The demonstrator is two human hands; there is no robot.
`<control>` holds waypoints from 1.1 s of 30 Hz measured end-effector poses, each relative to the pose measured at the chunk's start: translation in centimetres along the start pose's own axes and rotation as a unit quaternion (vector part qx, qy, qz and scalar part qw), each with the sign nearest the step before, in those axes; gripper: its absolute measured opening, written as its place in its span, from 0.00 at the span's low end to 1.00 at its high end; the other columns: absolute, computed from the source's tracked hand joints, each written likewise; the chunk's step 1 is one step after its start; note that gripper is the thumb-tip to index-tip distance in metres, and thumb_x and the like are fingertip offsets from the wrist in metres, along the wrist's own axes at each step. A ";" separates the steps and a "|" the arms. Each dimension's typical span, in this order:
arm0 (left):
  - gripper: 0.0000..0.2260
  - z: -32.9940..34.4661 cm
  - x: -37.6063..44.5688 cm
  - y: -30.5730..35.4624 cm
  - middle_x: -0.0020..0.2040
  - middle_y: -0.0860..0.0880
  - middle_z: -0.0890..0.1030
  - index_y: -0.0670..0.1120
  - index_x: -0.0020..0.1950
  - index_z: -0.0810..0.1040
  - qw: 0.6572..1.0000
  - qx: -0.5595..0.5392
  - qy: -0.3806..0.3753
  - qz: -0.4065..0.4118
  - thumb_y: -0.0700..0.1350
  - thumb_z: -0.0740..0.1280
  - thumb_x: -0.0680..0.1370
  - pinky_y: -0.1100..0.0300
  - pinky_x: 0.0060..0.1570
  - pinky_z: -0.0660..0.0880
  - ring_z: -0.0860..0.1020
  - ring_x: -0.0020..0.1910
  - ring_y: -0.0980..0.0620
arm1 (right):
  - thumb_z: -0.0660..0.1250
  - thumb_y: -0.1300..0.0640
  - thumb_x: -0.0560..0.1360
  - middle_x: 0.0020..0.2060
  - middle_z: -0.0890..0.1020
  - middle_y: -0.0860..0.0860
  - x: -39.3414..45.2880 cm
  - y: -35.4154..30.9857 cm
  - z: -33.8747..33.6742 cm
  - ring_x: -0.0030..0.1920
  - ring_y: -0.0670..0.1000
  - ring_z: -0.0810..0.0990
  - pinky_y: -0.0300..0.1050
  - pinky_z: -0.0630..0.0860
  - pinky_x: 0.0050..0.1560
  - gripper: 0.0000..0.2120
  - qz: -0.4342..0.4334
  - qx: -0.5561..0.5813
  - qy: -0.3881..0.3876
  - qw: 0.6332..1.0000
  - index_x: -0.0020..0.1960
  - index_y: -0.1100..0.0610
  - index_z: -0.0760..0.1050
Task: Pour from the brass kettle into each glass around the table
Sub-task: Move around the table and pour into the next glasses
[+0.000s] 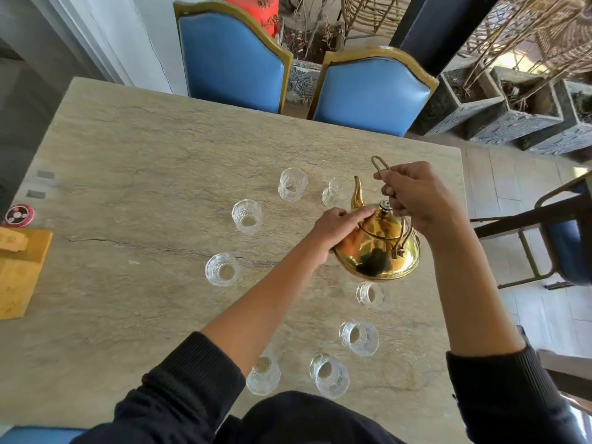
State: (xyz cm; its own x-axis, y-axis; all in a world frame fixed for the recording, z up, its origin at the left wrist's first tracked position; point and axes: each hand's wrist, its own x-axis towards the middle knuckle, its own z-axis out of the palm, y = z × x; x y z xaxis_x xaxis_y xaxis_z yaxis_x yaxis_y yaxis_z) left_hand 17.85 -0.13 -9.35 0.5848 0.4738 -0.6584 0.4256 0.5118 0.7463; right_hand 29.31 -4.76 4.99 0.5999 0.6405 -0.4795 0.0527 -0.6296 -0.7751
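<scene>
A shiny brass kettle (379, 248) hangs above the stone table (134, 161), tilted with its spout toward a clear glass (338, 191) at the far right of a ring of several cut glasses. My right hand (416, 193) grips the kettle's wire handle from above. My left hand (336, 227) rests with straight fingers on the kettle's lid and shoulder. Other glasses stand at the far side (292, 184), the left (246, 216), and near me (329, 374). I cannot tell whether any liquid is flowing.
Two blue chairs (371, 91) stand at the far edge and another chair (567, 232) at the right. A wooden block (19, 270) and a small round red tin (20, 214) lie at the table's left edge. Stone planters (499, 113) sit on the floor far right.
</scene>
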 end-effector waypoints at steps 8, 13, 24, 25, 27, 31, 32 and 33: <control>0.24 0.6 -0.4 0.7 0.37 0.48 0.83 0.46 0.49 0.83 1.000 0.005 -0.021 -0.014 0.68 0.73 0.77 0.59 0.37 0.74 0.81 0.34 0.52 | 0.63 0.61 0.81 0.32 0.73 0.52 0.6 -0.1 -0.4 0.25 0.45 0.66 0.35 0.63 0.21 0.10 0.000 -0.019 0.008 1.000 0.58 0.65 0.79; 0.24 0.9 -0.8 1.1 0.39 0.48 0.84 0.45 0.49 0.83 1.000 0.003 -0.025 -0.012 0.67 0.72 0.78 0.60 0.36 0.74 0.81 0.36 0.52 | 0.63 0.61 0.81 0.32 0.73 0.52 0.7 -0.2 -0.7 0.25 0.45 0.66 0.36 0.63 0.21 0.11 0.003 -0.032 0.008 0.999 0.59 0.65 0.79; 0.26 1.5 -1.3 1.4 0.44 0.45 0.85 0.43 0.52 0.84 1.000 -0.007 -0.028 -0.009 0.68 0.72 0.77 0.59 0.39 0.76 0.82 0.40 0.49 | 0.64 0.60 0.81 0.32 0.74 0.52 0.0 -0.5 -1.4 0.25 0.46 0.67 0.35 0.64 0.20 0.11 0.000 -0.049 0.011 0.999 0.59 0.65 0.79; 0.27 1.6 -1.3 1.4 0.44 0.45 0.85 0.43 0.53 0.84 1.000 -0.008 -0.026 -0.009 0.68 0.72 0.77 0.59 0.39 0.76 0.82 0.40 0.49 | 0.64 0.60 0.81 0.33 0.74 0.52 -0.1 -0.5 -1.5 0.26 0.46 0.68 0.35 0.64 0.20 0.11 0.000 -0.053 0.012 0.999 0.59 0.65 0.79; 0.29 1.7 -1.4 1.4 0.45 0.44 0.85 0.42 0.55 0.85 1.000 -0.007 -0.025 -0.008 0.69 0.72 0.77 0.58 0.40 0.76 0.82 0.42 0.49 | 0.64 0.60 0.81 0.33 0.74 0.52 -0.2 -0.6 -1.6 0.26 0.46 0.68 0.35 0.64 0.21 0.11 -0.001 -0.058 0.011 0.998 0.58 0.64 0.79; 0.28 2.0 -1.7 1.6 0.47 0.42 0.86 0.43 0.54 0.84 1.000 -0.004 -0.024 -0.007 0.69 0.72 0.77 0.58 0.40 0.75 0.82 0.42 0.49 | 0.64 0.60 0.81 0.32 0.74 0.52 -0.3 -0.7 -1.9 0.26 0.46 0.68 0.35 0.65 0.21 0.11 -0.005 -0.065 0.012 0.998 0.58 0.64 0.80; 0.28 2.1 -1.8 1.7 0.50 0.41 0.87 0.43 0.55 0.83 1.000 -0.004 -0.024 -0.009 0.69 0.72 0.77 0.58 0.41 0.76 0.82 0.43 0.49 | 0.64 0.59 0.81 0.33 0.74 0.52 -0.4 -0.6 -1.9 0.26 0.46 0.68 0.35 0.65 0.21 0.11 -0.008 -0.065 0.013 0.998 0.58 0.64 0.80; 0.28 2.1 -1.8 1.7 0.51 0.40 0.87 0.43 0.56 0.83 1.000 -0.005 -0.024 -0.010 0.69 0.72 0.77 0.57 0.41 0.76 0.82 0.44 0.48 | 0.63 0.59 0.81 0.33 0.75 0.52 -0.3 -0.6 -2.0 0.25 0.45 0.68 0.36 0.65 0.21 0.11 -0.010 -0.066 0.012 0.998 0.58 0.64 0.80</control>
State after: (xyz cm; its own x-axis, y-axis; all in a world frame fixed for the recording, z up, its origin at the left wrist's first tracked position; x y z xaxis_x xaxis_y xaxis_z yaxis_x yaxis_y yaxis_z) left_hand 19.03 -1.62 -6.67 0.6090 0.4292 -0.6671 0.4306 0.5274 0.7324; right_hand 30.69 -5.47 6.49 0.6170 0.6440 -0.4523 0.1684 -0.6695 -0.7235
